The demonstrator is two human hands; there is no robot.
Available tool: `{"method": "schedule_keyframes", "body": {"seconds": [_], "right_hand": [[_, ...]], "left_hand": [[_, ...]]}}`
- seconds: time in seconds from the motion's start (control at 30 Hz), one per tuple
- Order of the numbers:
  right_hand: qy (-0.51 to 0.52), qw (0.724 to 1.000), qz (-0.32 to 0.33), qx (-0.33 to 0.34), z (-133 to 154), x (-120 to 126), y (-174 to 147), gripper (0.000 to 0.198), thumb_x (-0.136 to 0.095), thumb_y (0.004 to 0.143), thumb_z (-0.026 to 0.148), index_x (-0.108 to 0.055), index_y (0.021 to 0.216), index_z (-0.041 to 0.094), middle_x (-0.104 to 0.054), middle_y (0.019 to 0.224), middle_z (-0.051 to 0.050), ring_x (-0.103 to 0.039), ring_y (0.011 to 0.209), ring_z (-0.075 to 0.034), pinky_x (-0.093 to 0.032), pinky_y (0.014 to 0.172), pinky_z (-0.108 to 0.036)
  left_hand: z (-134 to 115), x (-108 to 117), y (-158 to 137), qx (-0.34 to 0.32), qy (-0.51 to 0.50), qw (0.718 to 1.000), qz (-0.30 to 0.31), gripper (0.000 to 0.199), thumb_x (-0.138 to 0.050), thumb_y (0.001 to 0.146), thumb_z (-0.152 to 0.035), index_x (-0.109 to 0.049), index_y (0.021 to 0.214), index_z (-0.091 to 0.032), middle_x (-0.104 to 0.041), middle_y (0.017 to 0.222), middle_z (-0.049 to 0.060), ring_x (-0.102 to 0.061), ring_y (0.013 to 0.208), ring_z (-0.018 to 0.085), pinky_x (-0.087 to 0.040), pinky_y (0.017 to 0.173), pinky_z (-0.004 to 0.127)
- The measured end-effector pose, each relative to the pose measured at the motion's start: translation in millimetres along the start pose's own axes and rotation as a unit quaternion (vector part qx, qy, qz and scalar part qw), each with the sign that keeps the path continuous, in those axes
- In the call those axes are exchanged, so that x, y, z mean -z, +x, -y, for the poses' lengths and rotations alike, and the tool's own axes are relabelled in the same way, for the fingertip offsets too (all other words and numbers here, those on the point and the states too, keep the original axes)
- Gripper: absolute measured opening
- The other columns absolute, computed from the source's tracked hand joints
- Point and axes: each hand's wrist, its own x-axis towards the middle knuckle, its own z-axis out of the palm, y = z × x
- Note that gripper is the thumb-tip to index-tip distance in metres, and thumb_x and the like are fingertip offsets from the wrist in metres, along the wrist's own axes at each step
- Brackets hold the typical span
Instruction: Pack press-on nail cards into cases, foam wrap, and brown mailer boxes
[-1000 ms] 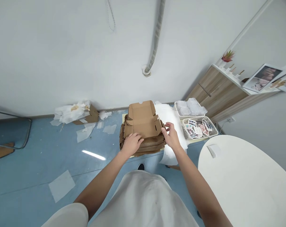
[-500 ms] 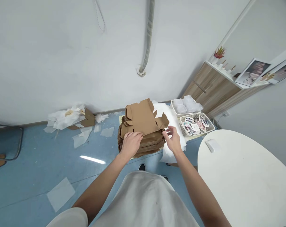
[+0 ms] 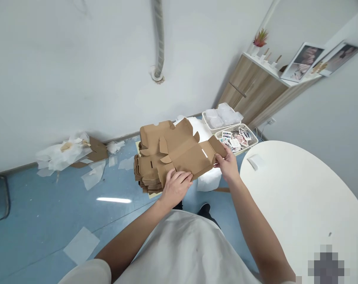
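A flat, unfolded cardboard box (image 3: 186,152) with tabs and slots is held between my two hands, tilted above and to the right of a pile. My left hand (image 3: 177,185) grips its near edge, fingers lying over the top. On its right end flap my right hand (image 3: 227,163) is closed, with the thumb on the near side. Below and to the left stands the stack of flat brown cardboard boxes (image 3: 147,173), partly covered by the held one. White sheets (image 3: 210,181) lie just beyond the held box, mostly hidden by it.
Two white baskets stand behind: one with clear plastic cases (image 3: 223,116), one with printed cards (image 3: 235,140). A round white table (image 3: 303,189) is at the right, with a small white object (image 3: 256,162) on it. Paper scraps and an open carton (image 3: 97,150) lie along the wall.
The top cardboard box has been lifted off the stack and moved right in both hands. My right hand has closed on its end flap. The view has turned toward the right.
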Motion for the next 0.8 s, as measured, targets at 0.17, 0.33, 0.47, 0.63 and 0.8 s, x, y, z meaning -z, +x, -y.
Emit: {"method": "schedule_keyframes", "body": {"seconds": [0.17, 0.33, 0.47, 0.63, 0.8], "right_hand": [[0.003, 0.995, -0.084, 0.048, 2, 41, -18, 0.052, -0.053, 0.073, 0.03, -0.044, 0.124, 0.021, -0.064, 0.099, -0.005, -0.061, 0.069, -0.015, -0.052, 0.056, -0.028], [0.046, 0.984, -0.162, 0.06, -7, 102, -48, 0.051, -0.055, 0.074, 0.031, -0.046, 0.122, 0.021, -0.062, 0.107, -0.006, -0.06, 0.088, -0.02, -0.05, 0.072, -0.034], [0.123, 0.971, -0.203, 0.022, -28, 161, -80, 0.056, -0.062, 0.069, 0.032, -0.046, 0.122, 0.024, -0.06, 0.109, -0.005, -0.061, 0.08, -0.018, -0.052, 0.063, -0.032], [0.204, 0.936, -0.286, -0.011, -56, 229, -126, 0.056, -0.067, 0.064, 0.032, -0.049, 0.117, 0.024, -0.062, 0.107, -0.006, -0.062, 0.08, -0.018, -0.052, 0.062, -0.031], [0.243, 0.893, -0.378, -0.003, -87, 287, -174, 0.052, -0.067, 0.064, 0.031, -0.05, 0.113, 0.026, -0.061, 0.108, -0.005, -0.062, 0.087, -0.019, -0.051, 0.073, -0.035]], "left_hand": [[-22, -2, 16, -0.027, -0.017, 0.999, -0.018, 0.04, -0.05, 0.078, -0.045, -0.055, 0.112, -0.024, -0.051, 0.122, 0.009, -0.042, 0.114, 0.028, -0.016, 0.103, 0.05], [-41, -15, 30, 0.081, -0.063, 0.987, -0.121, 0.066, -0.055, 0.073, -0.045, -0.03, 0.13, -0.021, -0.028, 0.137, 0.014, -0.027, 0.126, 0.03, -0.025, 0.1, 0.048], [-61, -60, 33, 0.126, -0.197, 0.967, -0.098, 0.078, -0.056, 0.074, -0.039, -0.011, 0.135, -0.02, -0.017, 0.138, 0.017, -0.036, 0.122, 0.026, -0.037, 0.093, 0.041], [-100, -134, 46, 0.238, -0.334, 0.904, 0.121, 0.082, -0.06, 0.07, -0.04, -0.014, 0.134, -0.018, -0.024, 0.137, 0.021, -0.041, 0.119, 0.028, -0.047, 0.078, 0.035], [-151, -183, 74, 0.236, -0.423, 0.824, 0.293, 0.04, -0.051, 0.078, -0.038, -0.047, 0.112, -0.017, -0.061, 0.102, 0.011, -0.06, 0.093, 0.02, -0.047, 0.076, 0.033]]}}
